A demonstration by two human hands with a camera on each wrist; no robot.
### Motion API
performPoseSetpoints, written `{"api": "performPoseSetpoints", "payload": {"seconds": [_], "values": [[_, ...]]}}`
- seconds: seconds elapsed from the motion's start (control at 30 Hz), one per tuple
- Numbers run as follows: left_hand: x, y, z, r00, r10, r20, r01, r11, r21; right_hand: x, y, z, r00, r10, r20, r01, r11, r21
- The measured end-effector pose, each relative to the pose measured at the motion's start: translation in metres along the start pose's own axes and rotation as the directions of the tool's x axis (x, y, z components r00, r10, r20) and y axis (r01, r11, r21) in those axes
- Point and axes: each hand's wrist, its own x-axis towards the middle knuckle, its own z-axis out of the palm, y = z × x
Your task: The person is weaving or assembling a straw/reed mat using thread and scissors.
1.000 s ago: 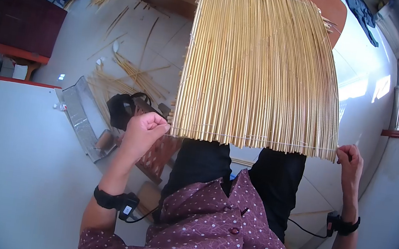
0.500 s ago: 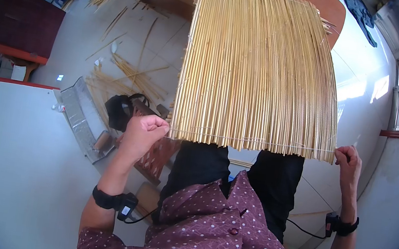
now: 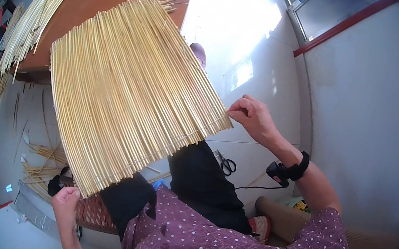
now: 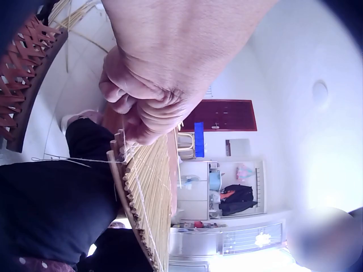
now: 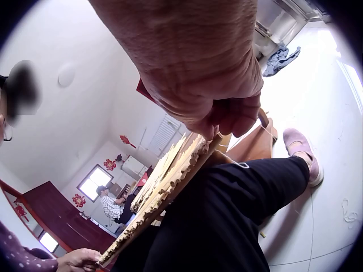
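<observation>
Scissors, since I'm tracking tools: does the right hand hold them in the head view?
No, the right hand pinches the stick mat at its edge, apart from the scissors.

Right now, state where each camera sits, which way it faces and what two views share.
Head: worn there, facing forward and down at the mat; left grip, right grip, shirt, trousers show.
Left wrist: worn there, facing past the left grip toward the mat's edge and dark red door; trousers show.
Right wrist: worn there, facing past the right grip along the mat's edge; left grip, trousers show.
Head and right wrist share both grips and a pink shoe.
</observation>
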Motion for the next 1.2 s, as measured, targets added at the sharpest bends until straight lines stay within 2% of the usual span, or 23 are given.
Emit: {"api": "performPoseSetpoints", "payload": {"seconds": [0.07,0.13,0.37,0.43,0.53,0.6,0.67,0.73,0.8,0.87,0.93,1.0,1.07,1.13,1.2], "values": [[-0.002,0.005,0.002,1.000,0.002,-0.002,-0.002,1.000,0.018,0.000,-0.002,-0.001,0.999,0.026,0.037,-0.027,1.000,0.007],[-0.004,0.010,0.001,0.998,-0.061,-0.012,0.061,0.997,0.053,0.000,0.000,-0.002,0.999,0.025,0.036,-0.025,1.000,0.009],[-0.008,0.016,0.002,0.999,-0.045,-0.029,0.047,0.996,0.075,0.000,-0.003,-0.007,0.998,-0.023,0.055,0.026,0.999,-0.047],[-0.015,0.024,-0.003,0.999,-0.002,-0.033,0.007,0.989,0.145,-0.002,-0.011,-0.015,0.996,-0.063,0.067,0.069,0.994,-0.089],[-0.031,0.055,-0.014,0.998,0.003,-0.067,0.013,0.971,0.240,0.002,-0.039,-0.032,0.986,-0.142,0.087,0.153,0.978,-0.138],[-0.032,0.081,-0.025,0.991,0.058,-0.118,-0.026,0.967,0.254,0.015,-0.057,-0.039,0.977,-0.191,0.091,0.202,0.969,-0.142],[-0.024,0.118,-0.037,0.985,0.149,-0.082,-0.108,0.921,0.373,0.038,-0.075,-0.045,0.969,-0.241,0.053,0.247,0.957,-0.154],[-0.003,0.146,-0.047,0.966,0.252,-0.054,-0.200,0.866,0.458,0.066,-0.092,-0.044,0.955,-0.294,0.044,0.298,0.940,-0.166],[0.032,0.173,-0.057,0.952,0.300,-0.060,-0.241,0.856,0.458,0.108,-0.099,-0.042,0.909,-0.417,-0.014,0.403,0.886,-0.228],[0.068,0.199,-0.052,0.911,0.410,-0.043,-0.361,0.843,0.400,0.151,-0.104,-0.038,0.894,-0.447,-0.030,0.429,0.874,-0.228],[0.114,0.219,-0.057,0.905,0.426,-0.007,-0.373,0.800,0.470,0.192,-0.112,-0.032,0.875,-0.477,-0.084,0.449,0.864,-0.227],[0.164,0.225,-0.058,0.885,0.465,-0.010,-0.403,0.778,0.483,0.228,-0.115,-0.023,0.867,-0.488,-0.100,0.457,0.858,-0.234],[0.211,0.228,-0.057,0.856,0.517,0.000,-0.454,0.752,0.477,0.268,-0.118,-0.010,0.887,-0.437,-0.152,0.383,0.877,-0.289],[0.248,0.233,-0.054,0.842,0.539,-0.014,-0.472,0.749,0.465,0.311,-0.105,0.005,0.881,-0.442,-0.168,0.379,0.873,-0.307],[0.283,0.233,-0.052,0.857,0.514,-0.028,-0.448,0.772,0.450,0.338,-0.099,0.021,0.898,-0.403,-0.177,0.358,0.902,-0.240]]}}
